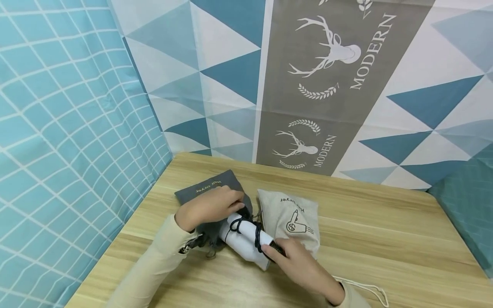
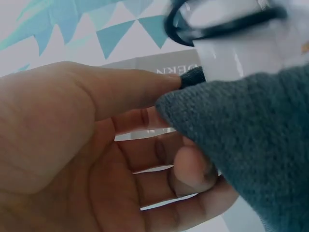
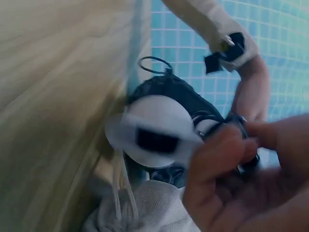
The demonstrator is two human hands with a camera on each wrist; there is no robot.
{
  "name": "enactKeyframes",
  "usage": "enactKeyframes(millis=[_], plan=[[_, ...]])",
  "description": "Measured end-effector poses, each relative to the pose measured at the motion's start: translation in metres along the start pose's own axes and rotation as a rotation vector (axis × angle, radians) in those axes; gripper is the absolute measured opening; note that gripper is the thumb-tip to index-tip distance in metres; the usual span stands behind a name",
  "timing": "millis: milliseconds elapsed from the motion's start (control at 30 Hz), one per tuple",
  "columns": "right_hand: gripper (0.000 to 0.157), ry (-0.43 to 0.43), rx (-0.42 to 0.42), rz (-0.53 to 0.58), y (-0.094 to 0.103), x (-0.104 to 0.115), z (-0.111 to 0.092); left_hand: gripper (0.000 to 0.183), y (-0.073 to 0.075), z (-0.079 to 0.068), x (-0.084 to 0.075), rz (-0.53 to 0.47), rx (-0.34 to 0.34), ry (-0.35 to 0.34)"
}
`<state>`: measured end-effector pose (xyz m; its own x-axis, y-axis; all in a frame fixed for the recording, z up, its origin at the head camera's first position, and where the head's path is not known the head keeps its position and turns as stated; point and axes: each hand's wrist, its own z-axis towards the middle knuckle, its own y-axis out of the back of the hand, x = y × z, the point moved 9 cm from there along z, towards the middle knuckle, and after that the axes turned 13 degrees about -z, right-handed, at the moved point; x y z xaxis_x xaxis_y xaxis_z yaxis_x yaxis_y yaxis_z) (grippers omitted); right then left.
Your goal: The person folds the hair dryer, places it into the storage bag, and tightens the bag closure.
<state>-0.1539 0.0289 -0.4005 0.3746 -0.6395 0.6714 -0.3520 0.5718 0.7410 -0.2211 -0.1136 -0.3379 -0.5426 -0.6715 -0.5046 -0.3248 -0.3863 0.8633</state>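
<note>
A white hair dryer [image 1: 240, 247] with black cord [image 1: 257, 235] wound round it lies at a slant, one end within the mouth of a dark grey drawstring bag [image 1: 192, 193] lettered "Hair Dryer". My left hand [image 1: 213, 205] is at that mouth; its thumb and finger pinch the cloth edge of the dark bag [image 2: 241, 140] in the left wrist view. With my right hand [image 1: 296, 261] I grip the dryer's near end by its black part and cord. The dryer's round white body [image 3: 161, 113] faces the right wrist camera, blurred in part.
A light beige drawstring bag [image 1: 283, 211] with a hair dryer drawing lies right of the dryer, its white string [image 1: 366, 285] trailing beyond my right wrist. The wooden table [image 1: 385, 239] meets a patterned cloth wall behind and a blue grid cloth at left.
</note>
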Motion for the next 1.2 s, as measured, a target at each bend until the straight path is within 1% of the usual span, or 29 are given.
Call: enactKeyframes(millis=[67, 133, 167, 233, 300, 367, 467, 533, 600, 667, 733, 800, 933, 967, 1000, 1033, 1100, 1167, 1200], plan=[[0.046, -0.009, 0.084, 0.113, -0.006, -0.003, 0.002, 0.02, -0.002, 0.0, -0.003, 0.003, 0.005, -0.009], [0.049, -0.078, 0.167, 0.317, -0.013, -0.009, 0.002, 0.02, -0.003, 0.0, -0.005, 0.01, 0.002, -0.017], [0.049, -0.12, 0.186, 0.423, -0.015, -0.012, 0.002, 0.02, -0.003, 0.0, -0.006, 0.011, 0.0, -0.019], [0.047, -0.179, 0.188, 0.589, -0.017, -0.015, 0.002, 0.02, -0.003, -0.001, -0.007, 0.015, -0.008, -0.015], [0.044, -0.213, 0.179, 0.728, -0.018, -0.016, 0.002, 0.02, -0.003, -0.001, -0.007, 0.012, -0.012, -0.009], [0.042, -0.221, 0.153, 0.813, -0.016, -0.015, 0.003, 0.02, -0.002, -0.001, -0.009, 0.005, -0.019, -0.009], [0.04, -0.23, 0.116, 0.873, -0.015, -0.014, 0.003, 0.019, -0.003, 0.001, -0.014, -0.001, -0.017, -0.022], [0.04, -0.223, 0.099, 0.859, -0.016, -0.013, 0.003, 0.019, -0.004, 0.002, -0.018, -0.003, -0.015, -0.038], [0.039, -0.214, 0.096, 0.821, -0.017, -0.009, 0.002, 0.019, -0.005, 0.003, -0.021, -0.011, -0.015, -0.055], [0.039, -0.2, 0.103, 0.769, -0.02, -0.007, 0.001, 0.021, -0.005, 0.003, -0.023, -0.021, -0.028, -0.076], [0.04, -0.178, 0.1, 0.688, -0.023, -0.005, 0.0, 0.021, -0.005, 0.004, -0.025, -0.027, -0.044, -0.094], [0.042, -0.14, 0.067, 0.54, -0.022, -0.002, -0.001, 0.022, -0.005, 0.005, -0.026, -0.03, -0.058, -0.108], [0.036, -0.021, -0.083, 0.152, -0.013, 0.007, -0.004, 0.022, -0.003, 0.005, -0.031, -0.012, -0.073, -0.127], [0.034, 0.001, -0.119, 0.077, -0.01, 0.01, -0.005, 0.021, -0.003, 0.004, -0.032, -0.006, -0.077, -0.131], [0.031, 0.023, -0.146, 0.024, -0.009, 0.012, -0.005, 0.021, -0.002, 0.004, -0.033, 0.003, -0.082, -0.134], [0.03, 0.04, -0.164, -0.011, -0.008, 0.014, -0.006, 0.021, -0.002, 0.003, -0.035, 0.01, -0.084, -0.137], [0.029, 0.049, -0.171, -0.029, -0.008, 0.015, -0.006, 0.021, -0.003, 0.001, -0.038, 0.015, -0.081, -0.147], [0.031, 0.036, -0.153, 0.01, -0.009, 0.012, -0.004, 0.021, -0.004, 0.0, -0.041, 0.019, -0.078, -0.156], [0.032, 0.022, -0.127, 0.074, -0.011, 0.01, -0.003, 0.021, -0.004, -0.001, -0.043, 0.018, -0.075, -0.161]])
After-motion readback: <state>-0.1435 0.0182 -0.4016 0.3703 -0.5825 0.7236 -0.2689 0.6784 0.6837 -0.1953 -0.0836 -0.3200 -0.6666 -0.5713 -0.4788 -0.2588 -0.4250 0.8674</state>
